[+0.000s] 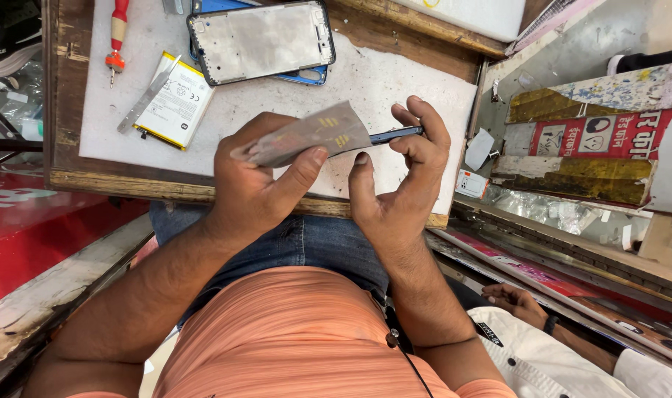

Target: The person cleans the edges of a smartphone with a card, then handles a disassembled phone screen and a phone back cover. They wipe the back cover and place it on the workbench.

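White matting (395,88) covers the wooden bench (63,110) in the head view. Your left hand (258,180) pinches a grey flexible sheet (310,133) between thumb and curled fingers. Your right hand (402,184) holds a dark phone (395,134) edge-on between spread fingertips, touching the sheet's right end. Beyond your left fingers lie a battery (177,99), a metal strip (145,97), a phone frame (262,40) and a red screwdriver (117,33).
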